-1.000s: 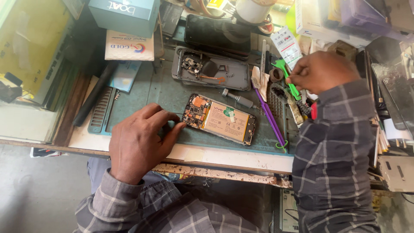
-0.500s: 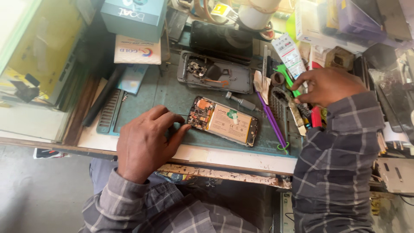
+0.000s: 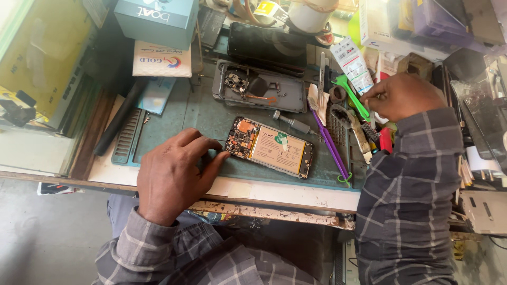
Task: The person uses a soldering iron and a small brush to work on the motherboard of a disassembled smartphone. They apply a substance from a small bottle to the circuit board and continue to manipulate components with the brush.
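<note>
Head view is showing us at the repair bench, and we are comparing it with the picture from a second ago: our right hand (image 3: 402,96) was lying lower among the tools then, and it is now lifting up and back toward the tube and boxes, fingertips pinching together on something too small for us to make out. Our left hand (image 3: 174,177) is barely shifting; its fingers are lying spread and flat, tips touching the near-left corner of the opened phone (image 3: 270,147). We are judging that the phone is staying pinned in place while the right hand is fetching a small part or tool.

The phone is lying face down just beyond our left fingertips, back removed, showing a flat tan battery with a matte label and a dense orange-and-black circuit board at the end nearest those fingers. Farther out from them, the grey back housing (image 3: 259,93) is resting on the dull green work mat (image 3: 200,119), a shallow plastic tray shape with rounded corners. Between our two hands a slim purple pry tool (image 3: 328,145) is lying lengthwise, and a green plastic tool (image 3: 354,97) is sitting just beside the right fingertips, glossy and angular. A short metal screwdriver (image 3: 291,123) is lying beyond the phone's far edge.
</note>
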